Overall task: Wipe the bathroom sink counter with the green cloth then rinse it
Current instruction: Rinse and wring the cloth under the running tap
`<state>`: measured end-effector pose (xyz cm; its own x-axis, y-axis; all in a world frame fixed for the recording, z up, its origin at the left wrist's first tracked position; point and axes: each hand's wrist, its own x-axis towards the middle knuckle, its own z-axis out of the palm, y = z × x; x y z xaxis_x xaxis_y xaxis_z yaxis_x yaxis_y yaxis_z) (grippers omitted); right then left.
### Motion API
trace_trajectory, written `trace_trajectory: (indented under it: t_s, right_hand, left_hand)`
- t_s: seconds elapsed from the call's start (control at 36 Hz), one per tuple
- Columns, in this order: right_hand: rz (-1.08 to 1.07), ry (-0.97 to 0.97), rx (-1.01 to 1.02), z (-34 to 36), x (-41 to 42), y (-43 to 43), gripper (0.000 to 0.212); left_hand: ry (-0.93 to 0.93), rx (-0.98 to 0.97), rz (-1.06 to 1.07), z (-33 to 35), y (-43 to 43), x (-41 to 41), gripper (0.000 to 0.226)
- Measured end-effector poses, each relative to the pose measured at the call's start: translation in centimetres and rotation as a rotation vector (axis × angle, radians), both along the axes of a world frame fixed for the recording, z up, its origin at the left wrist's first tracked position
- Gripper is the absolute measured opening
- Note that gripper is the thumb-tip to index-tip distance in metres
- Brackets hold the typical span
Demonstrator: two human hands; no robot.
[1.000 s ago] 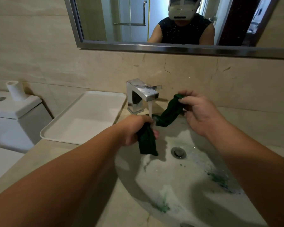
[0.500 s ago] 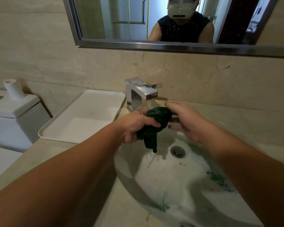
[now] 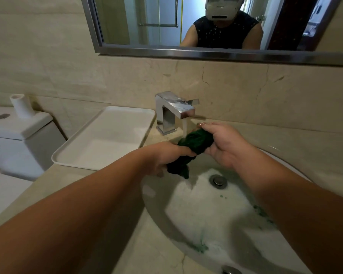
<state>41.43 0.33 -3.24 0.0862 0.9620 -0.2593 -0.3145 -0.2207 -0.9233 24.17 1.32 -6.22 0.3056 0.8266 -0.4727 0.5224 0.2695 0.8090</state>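
Observation:
The dark green cloth [image 3: 196, 142] is bunched up under the running chrome faucet [image 3: 175, 109], over the back of the white sink basin [image 3: 206, 218]. My left hand [image 3: 166, 155] grips its lower end, which hangs down wet toward the basin. My right hand [image 3: 220, 143] clasps the upper bunch from the right. A thin stream of water falls onto the cloth. Green stains mark the basin near the drain [image 3: 218, 180] and along its right and front sides.
A white rectangular tray [image 3: 107, 139] lies on the beige counter [image 3: 127, 244] left of the faucet. Further left stands a toilet tank [image 3: 14, 133] with a paper roll on top. A mirror [image 3: 206, 24] hangs on the tiled wall above.
The cloth was stretched between my hands, then gathered into a bunch. My right hand has moved in and closed around it under the stream.

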Motion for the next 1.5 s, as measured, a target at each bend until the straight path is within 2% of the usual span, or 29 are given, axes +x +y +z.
trace_trajectory:
  t_s: [0.06,0.11,0.14,0.19,0.28,0.39,0.44,0.5,0.61,0.67,0.81,0.83,0.92,1.03,1.17,1.25,1.33,1.39,1.44,1.5]
  right_hand:
    - [0.034,-0.030,0.047,0.5,0.2,-0.4,0.024]
    - [0.164,-0.160,0.127,1.1,0.4,-1.5,0.050]
    - [0.257,-0.295,0.191,1.3,0.5,-2.4,0.064]
    - [0.459,-0.721,0.364,1.7,1.2,-4.1,0.090]
    - [0.706,-1.242,0.523,1.6,2.1,-6.7,0.112]
    - [0.697,-1.716,0.763,0.4,2.9,-9.6,0.111]
    - [0.655,-1.825,0.750,0.4,2.8,-10.7,0.106]
    - [0.655,-1.886,0.637,0.9,2.5,-11.4,0.093]
    - [0.818,-1.883,0.351,2.2,1.6,-13.0,0.025]
    - [0.909,-1.839,0.245,2.2,1.5,-13.3,0.012]
    - [1.036,-1.641,0.070,2.1,1.0,-13.3,0.018]
    - [1.044,-1.593,0.041,2.0,1.0,-13.1,0.019]
    - [1.061,-1.442,-0.082,1.5,1.0,-12.4,0.019]
    - [1.040,-1.269,-0.254,1.1,1.1,-11.4,0.021]
    - [0.948,-1.113,-0.408,0.2,1.1,-9.7,0.034]
    - [0.938,-1.003,-0.488,-0.3,1.2,-8.4,0.040]
    - [0.944,-0.936,-0.536,-1.1,1.4,-7.3,0.044]
    - [0.898,-0.938,-0.519,-1.7,1.2,-6.7,0.037]
    - [0.770,-0.992,-0.424,-2.1,0.7,-5.7,0.024]
    - [0.629,-1.102,-0.255,-2.3,0.5,-4.5,0.024]
  left_hand:
    - [-0.158,-0.064,0.017,0.1,0.1,-0.3,0.034]
    - [-0.344,-0.159,0.026,0.5,0.0,-0.5,0.029]
    - [-0.398,-0.202,0.009,0.8,-0.1,-0.7,0.028]
    - [-0.424,-0.279,-0.082,1.3,-0.2,-1.0,0.026]
    - [-0.343,-0.399,-0.305,2.4,-0.8,-1.2,0.020]
    - [-0.128,-0.455,-0.545,3.4,-2.1,-0.4,0.006]
    - [-0.026,-0.446,-0.674,3.5,-3.0,0.5,0.015]
    - [0.092,-0.417,-0.800,3.3,-3.9,1.4,0.023]
    - [0.381,-0.281,-0.892,3.0,-6.2,3.3,0.034]
    - [0.499,-0.184,-0.881,2.7,-7.4,4.0,0.033]
    - [0.563,0.062,-0.831,2.4,-9.8,4.4,0.017]
    - [0.563,0.093,-0.823,2.2,-10.0,4.2,0.019]
    - [0.591,0.202,-0.827,2.7,-10.6,3.6,0.051]
    - [0.678,0.431,-0.838,3.1,-10.8,3.6,0.023]
    - [0.941,0.735,-0.765,3.1,-10.5,3.5,0.023]
    - [0.964,0.881,-0.667,2.5,-9.7,3.0,0.014]
    - [0.952,0.948,-0.602,1.6,-8.9,2.6,0.011]
    - [0.935,0.948,-0.583,1.1,-8.0,2.5,0.012]
    - [0.940,0.901,-0.535,0.9,-6.3,2.4,0.012]
    - [0.894,0.787,-0.451,1.0,-4.3,2.3,0.017]
